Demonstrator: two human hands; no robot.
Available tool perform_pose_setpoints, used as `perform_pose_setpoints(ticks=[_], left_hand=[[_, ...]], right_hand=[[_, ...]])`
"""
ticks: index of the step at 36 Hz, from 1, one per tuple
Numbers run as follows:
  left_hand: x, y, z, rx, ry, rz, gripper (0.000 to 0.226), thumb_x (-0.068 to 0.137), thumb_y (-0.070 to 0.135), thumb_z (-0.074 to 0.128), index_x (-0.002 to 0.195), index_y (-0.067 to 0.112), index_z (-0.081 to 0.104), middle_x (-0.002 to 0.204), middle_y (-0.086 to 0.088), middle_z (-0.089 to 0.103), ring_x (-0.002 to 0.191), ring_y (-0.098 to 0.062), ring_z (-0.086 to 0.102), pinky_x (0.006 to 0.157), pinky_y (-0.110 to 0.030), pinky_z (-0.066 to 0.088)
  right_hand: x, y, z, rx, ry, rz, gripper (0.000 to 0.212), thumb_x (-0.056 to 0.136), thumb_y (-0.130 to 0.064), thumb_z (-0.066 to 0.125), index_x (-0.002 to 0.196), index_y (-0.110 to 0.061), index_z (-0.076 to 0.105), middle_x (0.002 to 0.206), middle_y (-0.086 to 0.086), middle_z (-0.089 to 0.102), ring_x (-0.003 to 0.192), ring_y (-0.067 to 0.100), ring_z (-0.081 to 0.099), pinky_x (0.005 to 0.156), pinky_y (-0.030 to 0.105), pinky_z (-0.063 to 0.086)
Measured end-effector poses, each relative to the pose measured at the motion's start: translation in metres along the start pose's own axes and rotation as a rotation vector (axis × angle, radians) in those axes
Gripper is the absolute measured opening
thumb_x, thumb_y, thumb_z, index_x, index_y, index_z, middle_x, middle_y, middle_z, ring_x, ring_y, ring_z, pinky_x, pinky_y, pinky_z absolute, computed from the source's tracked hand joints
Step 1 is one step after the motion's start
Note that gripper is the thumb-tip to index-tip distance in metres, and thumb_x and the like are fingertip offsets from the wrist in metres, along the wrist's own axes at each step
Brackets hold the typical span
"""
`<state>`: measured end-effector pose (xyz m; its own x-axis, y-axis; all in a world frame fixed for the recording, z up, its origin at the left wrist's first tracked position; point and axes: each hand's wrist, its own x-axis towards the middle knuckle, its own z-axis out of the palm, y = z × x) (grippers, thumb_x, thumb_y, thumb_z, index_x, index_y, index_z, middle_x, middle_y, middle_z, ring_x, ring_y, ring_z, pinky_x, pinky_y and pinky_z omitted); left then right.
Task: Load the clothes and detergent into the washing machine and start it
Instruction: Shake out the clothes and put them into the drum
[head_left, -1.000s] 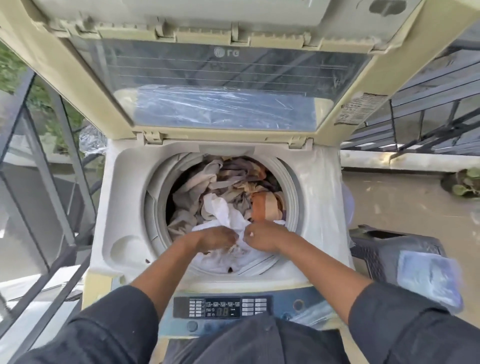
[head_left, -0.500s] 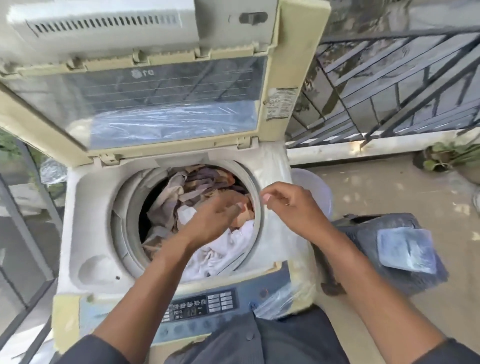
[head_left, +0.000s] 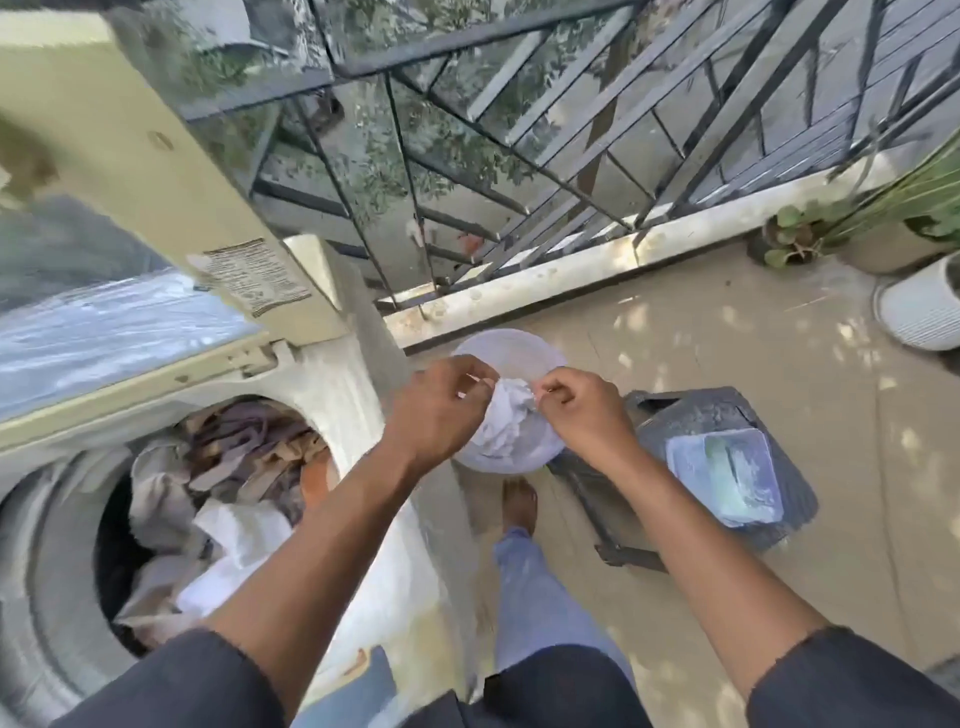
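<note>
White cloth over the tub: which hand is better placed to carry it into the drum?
Left, probably. Both hands pinch the white cloth above the white tub, but the left hand is on the side nearer the washing machine drum, while the right hand sits on the far side.

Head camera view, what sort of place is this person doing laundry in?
Most likely an open balcony or terrace at a home. A black metal railing runs along a raised curb, with trees beyond it; potted plants stand on the bare concrete floor; a top-loading washing machine stands beside the railing.
</note>
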<state>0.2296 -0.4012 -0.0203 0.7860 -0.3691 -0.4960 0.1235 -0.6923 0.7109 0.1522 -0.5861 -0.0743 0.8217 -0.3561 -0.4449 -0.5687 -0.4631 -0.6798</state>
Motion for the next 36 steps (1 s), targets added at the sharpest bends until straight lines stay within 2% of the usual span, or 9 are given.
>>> perform_pose_setpoints(ticks=[7,11,15,20,23,25,27,29,36], left_hand=[[0.102,-0.024,0.088,0.184,-0.146,-0.236,0.027,0.101,0.028,0.057,0.118,0.021,0.077,0.126,-0.007,0.075,0.122,-0.031,0.066,0.101,-0.033,0.052],[0.151,-0.064,0.139,0.241,-0.267,-0.31,0.03,0.104,0.027,0.059,0.126,0.014,0.075,0.139,-0.009,0.07,0.131,-0.03,0.061,0.103,-0.028,0.044],[0.189,-0.116,0.178,0.283,-0.354,-0.433,0.033,0.105,0.026,0.058,0.132,0.014,0.072,0.145,-0.011,0.065,0.135,-0.033,0.058,0.104,-0.027,0.041],[0.215,-0.174,0.211,0.294,-0.384,-0.566,0.034,0.103,0.029,0.059,0.133,0.017,0.07,0.142,-0.013,0.066,0.131,-0.035,0.06,0.098,-0.027,0.043],[0.224,-0.202,0.227,0.282,-0.394,-0.599,0.033,0.101,0.028,0.059,0.13,0.019,0.07,0.138,-0.01,0.068,0.129,-0.033,0.062,0.096,-0.027,0.043],[0.229,-0.218,0.235,0.27,-0.401,-0.608,0.036,0.101,0.03,0.058,0.135,0.022,0.068,0.142,-0.009,0.066,0.13,-0.031,0.061,0.101,-0.029,0.044],[0.232,-0.232,0.241,0.25,-0.389,-0.615,0.036,0.102,0.03,0.056,0.136,0.023,0.067,0.143,-0.006,0.066,0.129,-0.029,0.061,0.099,-0.028,0.044],[0.233,-0.243,0.245,0.21,-0.364,-0.622,0.034,0.103,0.029,0.055,0.134,0.023,0.067,0.139,-0.005,0.069,0.126,-0.027,0.063,0.099,-0.029,0.046],[0.235,-0.272,0.25,0.121,-0.227,-0.631,0.027,0.104,0.025,0.054,0.126,0.024,0.07,0.11,0.007,0.066,0.097,-0.016,0.061,0.083,-0.023,0.042]], right_hand=[[0.088,0.094,0.034,-0.055,-0.175,0.14,0.016,0.093,-0.013,0.061,0.09,-0.023,0.074,0.106,0.006,0.077,0.093,0.024,0.068,0.076,0.028,0.046],[0.134,0.149,0.071,-0.14,-0.279,0.194,0.013,0.094,-0.014,0.057,0.085,-0.021,0.065,0.105,0.017,0.073,0.101,0.038,0.068,0.076,0.035,0.045],[0.181,0.203,0.117,-0.199,-0.354,0.224,0.018,0.095,-0.015,0.056,0.093,-0.008,0.073,0.107,0.015,0.074,0.103,0.039,0.067,0.075,0.034,0.048],[0.231,0.257,0.176,-0.246,-0.492,0.226,0.008,0.094,-0.018,0.055,0.091,-0.02,0.063,0.105,0.008,0.069,0.1,0.033,0.062,0.076,0.034,0.042],[0.253,0.281,0.211,-0.211,-0.476,0.292,0.025,0.088,-0.015,0.053,0.07,-0.027,0.04,0.074,-0.001,0.049,0.077,0.027,0.05,0.067,0.033,0.031],[0.265,0.295,0.233,-0.165,-0.472,0.333,0.009,0.09,-0.015,0.056,0.094,-0.021,0.063,0.105,0.004,0.067,0.1,0.032,0.06,0.074,0.033,0.042],[0.278,0.31,0.254,-0.077,-0.435,0.413,0.042,0.093,-0.021,0.061,0.135,-0.017,0.061,0.138,0.006,0.062,0.127,0.03,0.057,0.094,0.032,0.045],[0.291,0.318,0.271,0.016,-0.36,0.53,0.053,0.092,-0.023,0.061,0.144,-0.018,0.054,0.143,0.007,0.059,0.13,0.031,0.056,0.097,0.029,0.046],[0.327,0.341,0.312,0.099,-0.255,0.692,0.029,0.087,-0.022,0.062,0.113,-0.01,0.066,0.118,0.009,0.068,0.108,0.035,0.066,0.084,0.035,0.054]])
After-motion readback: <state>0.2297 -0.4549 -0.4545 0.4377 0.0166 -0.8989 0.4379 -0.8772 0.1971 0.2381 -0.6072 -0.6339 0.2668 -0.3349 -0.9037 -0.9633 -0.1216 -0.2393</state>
